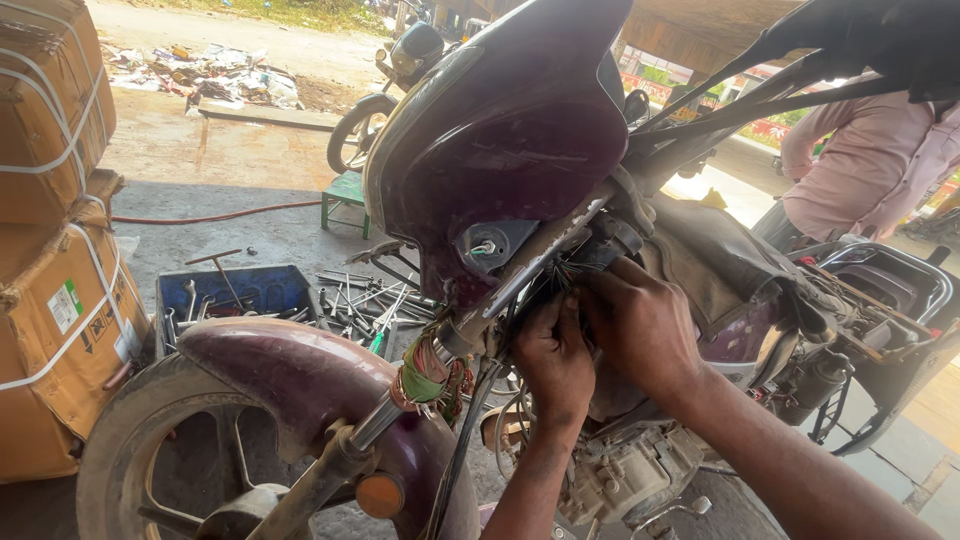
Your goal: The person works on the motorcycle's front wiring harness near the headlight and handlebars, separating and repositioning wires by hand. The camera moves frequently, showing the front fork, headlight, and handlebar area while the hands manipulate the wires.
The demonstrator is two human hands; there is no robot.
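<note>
Both hands are deep in the wires (560,275) tucked behind the maroon cowl (500,150), just beside the fork (520,270). The left hand (553,358) is curled shut around the bundle from below, steadying it. The right hand (640,322) presses in from above, fingers closed and tips hidden. A blue tray (235,295) of tools sits near the front wheel (180,450), within reach.

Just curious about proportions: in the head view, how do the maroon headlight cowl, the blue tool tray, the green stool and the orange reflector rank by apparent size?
1. Maroon headlight cowl, close to the camera
2. Blue tool tray
3. Green stool, farther off, so unsure
4. Orange reflector
</note>
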